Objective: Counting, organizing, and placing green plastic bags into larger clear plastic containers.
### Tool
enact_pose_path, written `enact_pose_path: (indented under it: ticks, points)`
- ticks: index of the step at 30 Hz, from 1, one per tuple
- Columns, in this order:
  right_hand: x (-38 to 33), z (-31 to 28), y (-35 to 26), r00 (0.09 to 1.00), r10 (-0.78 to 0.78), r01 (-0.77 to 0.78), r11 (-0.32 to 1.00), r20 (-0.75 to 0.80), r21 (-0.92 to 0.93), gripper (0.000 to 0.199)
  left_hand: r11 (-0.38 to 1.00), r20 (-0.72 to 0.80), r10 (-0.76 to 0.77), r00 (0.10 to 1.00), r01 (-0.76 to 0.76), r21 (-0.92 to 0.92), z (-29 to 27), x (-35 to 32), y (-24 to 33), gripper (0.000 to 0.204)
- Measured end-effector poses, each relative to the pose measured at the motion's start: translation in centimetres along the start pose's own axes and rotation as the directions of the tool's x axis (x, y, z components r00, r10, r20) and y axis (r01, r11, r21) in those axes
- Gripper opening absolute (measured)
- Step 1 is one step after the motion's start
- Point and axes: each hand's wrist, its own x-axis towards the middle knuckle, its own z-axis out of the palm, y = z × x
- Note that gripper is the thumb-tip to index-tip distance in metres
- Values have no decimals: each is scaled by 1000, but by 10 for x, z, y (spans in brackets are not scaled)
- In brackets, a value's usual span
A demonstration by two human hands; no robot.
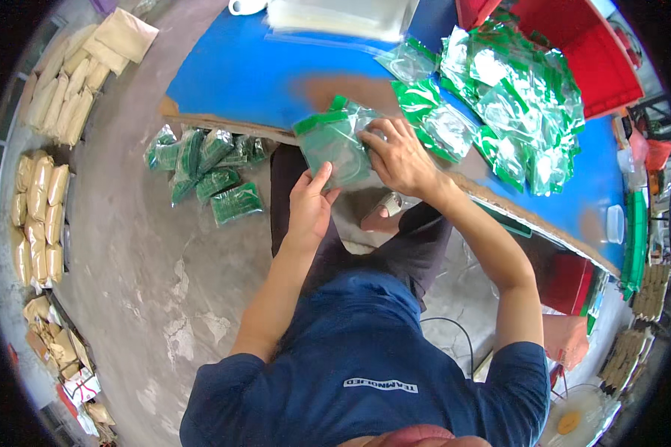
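Note:
Over the table's near edge, my left hand (311,205) pinches a clear plastic bag with a green top band (332,145), thumb lying on its front. My right hand (404,160) is at the bag's right side, fingers curled against it. Behind the held bag, another green-edged piece of clear plastic partly shows; whether it is a separate bag I cannot tell. Something pale and round shows faintly through the held bag. Just right of my right hand, similar green-edged bags (443,127) lie on the blue table (235,74).
A large heap of green-edged bags (514,104) covers the table's right side, beside a red bin (585,52). Clear plastic sleeves (339,16) lie at the back. Packed green bundles (235,203) rest on the floor left of my legs. Brown parcels (39,216) stand far left.

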Motion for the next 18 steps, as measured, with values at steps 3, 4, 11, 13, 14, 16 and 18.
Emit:
enact_pose_path:
  ticks: [3, 4, 11, 13, 14, 16, 18]
  points:
    - [0, 7, 0, 995, 94, -82, 959, -29, 272, 37, 999, 14, -34, 999, 34, 17, 15, -11, 1, 28]
    - [1, 8, -1, 994, 80, -52, 937, -68, 346, 36, 999, 20, -42, 999, 42, 16, 14, -12, 0, 28]
    - [13, 4, 31, 856, 439, -410, 898, -273, 160, 38, 984, -1, -34, 999, 34, 177, 10, 1, -5, 38]
    - [8, 17, 26, 925, 248, -312, 928, -288, -206, 63, 980, -35, 62, 997, -54, 192, 8, 1, -5, 42]
    - [2, 22, 21, 952, 252, -279, 948, -173, -151, 76, 980, 15, 118, 993, -119, 159, 11, -3, -2, 44]
    - [-8, 21, 14, 974, 186, -196, 978, -132, -73, 77, 956, 31, 174, 984, -176, 236, 3, 4, -2, 40]
    - [-16, 11, 8, 993, 52, -51, 999, -108, 13, 61, 905, 86, 272, 959, -285, 317, -8, 12, 2, 30]
